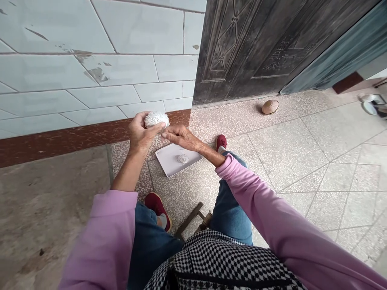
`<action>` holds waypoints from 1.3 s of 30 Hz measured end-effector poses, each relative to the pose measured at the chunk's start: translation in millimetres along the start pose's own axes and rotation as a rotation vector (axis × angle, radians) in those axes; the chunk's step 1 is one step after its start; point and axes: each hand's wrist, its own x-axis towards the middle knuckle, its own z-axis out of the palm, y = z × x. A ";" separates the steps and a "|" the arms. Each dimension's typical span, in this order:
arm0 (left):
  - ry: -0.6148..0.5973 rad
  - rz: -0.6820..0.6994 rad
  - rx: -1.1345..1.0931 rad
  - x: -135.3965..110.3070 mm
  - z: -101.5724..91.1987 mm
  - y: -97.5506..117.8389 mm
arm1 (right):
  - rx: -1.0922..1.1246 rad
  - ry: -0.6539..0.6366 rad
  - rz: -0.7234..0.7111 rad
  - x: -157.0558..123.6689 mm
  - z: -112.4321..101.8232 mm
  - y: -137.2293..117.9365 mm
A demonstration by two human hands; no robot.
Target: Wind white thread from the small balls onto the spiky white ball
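Note:
My left hand [140, 132] is raised in front of me, its fingers wrapped round a white ball of thread [156, 119]. My right hand [180, 137] reaches across to it, fingertips pinched close to the ball's lower right side; whether a strand is between them is too fine to see. Below the hands a white flat tray [169, 163] lies on the floor with a smaller white thread ball [182, 158] on it.
I sit on a low wooden stool [193, 219], knees apart, red shoes [157, 204] on a speckled tile floor. A tiled wall with a red skirting stands ahead-left, a dark metal door [256, 44] ahead-right. A small round brown object [270, 106] lies by the door.

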 end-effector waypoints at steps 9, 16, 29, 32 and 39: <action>-0.186 0.011 0.076 -18.5 14.0 13.4 | 0.086 0.246 -0.062 -1.0 -26.1 -7.3; -0.253 0.052 0.160 -15.9 6.0 15.4 | 0.131 0.159 0.051 -5.9 -25.1 -9.0; -0.456 -0.008 0.221 -24.0 2.7 32.0 | 0.048 0.275 0.025 -3.3 -34.2 -4.6; -0.428 0.018 0.215 -23.0 1.5 28.8 | 0.045 0.276 0.026 -0.4 -32.2 -1.7; -0.462 -0.171 -0.125 -29.2 7.2 41.1 | 0.172 0.299 0.003 4.6 -38.2 5.2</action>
